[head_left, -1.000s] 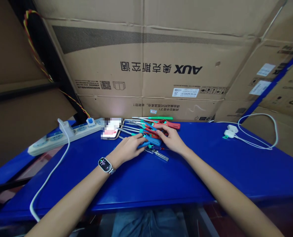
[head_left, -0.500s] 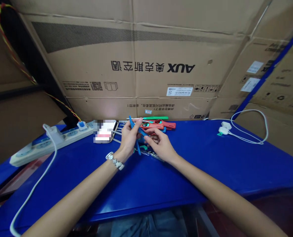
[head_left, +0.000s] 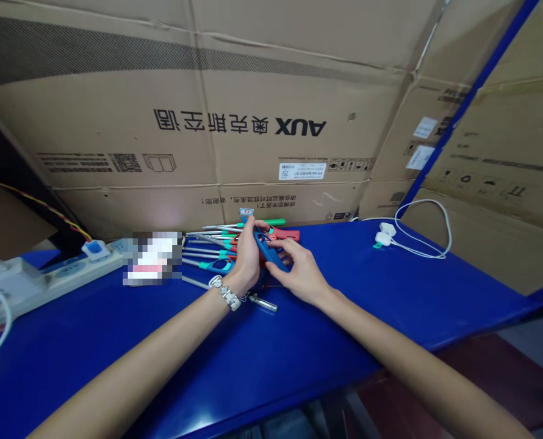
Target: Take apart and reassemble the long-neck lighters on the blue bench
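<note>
A pixelated patch (head_left: 152, 257) hides something on the counter (head_left: 299, 341) at nine o'clock from the hands. The power strip (head_left: 33, 281) runs off the left edge.

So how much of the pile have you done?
Hard to tell what's finished: no separate done pile shows. In hand: both hands, left hand and right hand, hold one blue lighter. Left: the other long-nosed lighters lie bunched on the blue table, with a small metal piece nearby.
</note>
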{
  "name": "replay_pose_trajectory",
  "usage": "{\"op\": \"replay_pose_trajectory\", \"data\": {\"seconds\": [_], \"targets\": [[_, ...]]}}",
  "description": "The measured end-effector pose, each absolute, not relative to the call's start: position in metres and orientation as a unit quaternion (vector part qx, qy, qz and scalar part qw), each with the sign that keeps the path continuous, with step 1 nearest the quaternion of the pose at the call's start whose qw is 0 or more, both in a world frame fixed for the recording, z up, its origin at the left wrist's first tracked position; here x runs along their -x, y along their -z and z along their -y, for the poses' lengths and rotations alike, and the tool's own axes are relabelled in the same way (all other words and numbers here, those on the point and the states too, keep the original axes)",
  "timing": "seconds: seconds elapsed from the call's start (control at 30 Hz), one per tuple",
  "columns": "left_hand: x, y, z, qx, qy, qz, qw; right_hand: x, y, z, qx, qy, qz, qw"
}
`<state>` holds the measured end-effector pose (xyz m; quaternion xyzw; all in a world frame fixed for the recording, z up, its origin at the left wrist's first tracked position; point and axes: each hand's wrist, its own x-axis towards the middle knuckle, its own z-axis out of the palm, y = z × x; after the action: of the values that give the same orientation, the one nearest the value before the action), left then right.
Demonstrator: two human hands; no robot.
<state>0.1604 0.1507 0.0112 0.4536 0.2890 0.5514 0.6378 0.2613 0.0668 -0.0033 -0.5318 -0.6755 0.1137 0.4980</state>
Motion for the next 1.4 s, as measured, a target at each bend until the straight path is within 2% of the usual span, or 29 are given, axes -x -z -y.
{"op": "replay_pose_trajectory", "data": {"seconds": [0.17, 0.23, 0.33, 0.4, 0.5, 0.63, 0.83, 1.07, 1.3, 1.4], "targets": [[-0.165, -0.007, -0.173, -0.611, -0.424, -0.299, 0.598, -0.313, 0.007, -0.065, 0.544, -0.11, 0.67, 0.493], [-0.163, -0.006, -0.188, -0.672, -0.41, -0.31, 0.533, -0.335, 0.009, -0.067, 0.569, -0.091, 0.659, 0.483], [-0.159, -0.005, -0.209, -0.825, -0.39, -0.288, 0.291, -0.367, 0.014, -0.081, 0.613, -0.055, 0.619, 0.488], [-0.159, -0.004, -0.22, -0.917, -0.305, -0.225, 0.123, -0.385, 0.017, -0.098, 0.63, -0.036, 0.605, 0.486], [-0.163, 0.0, -0.229, -0.965, -0.186, -0.183, 0.001, -0.405, 0.023, -0.127, 0.672, -0.035, 0.603, 0.429], [-0.167, 0.004, -0.229, -0.967, -0.131, -0.218, -0.025, -0.418, 0.032, -0.154, 0.709, -0.047, 0.596, 0.374], [-0.166, 0.004, -0.224, -0.962, -0.126, -0.237, -0.045, -0.411, 0.04, -0.175, 0.689, -0.083, 0.628, 0.351], [-0.159, 0.005, -0.225, -0.953, -0.168, -0.252, -0.02, -0.392, 0.041, -0.191, 0.616, -0.121, 0.669, 0.399], [-0.101, -0.015, -0.204, -0.949, -0.212, -0.232, 0.011, -0.364, 0.026, -0.162, 0.577, -0.066, 0.638, 0.506], [-0.068, -0.016, -0.19, -0.951, -0.206, -0.23, 0.019, -0.319, 0.015, -0.134, 0.531, -0.043, 0.706, 0.466]]}}
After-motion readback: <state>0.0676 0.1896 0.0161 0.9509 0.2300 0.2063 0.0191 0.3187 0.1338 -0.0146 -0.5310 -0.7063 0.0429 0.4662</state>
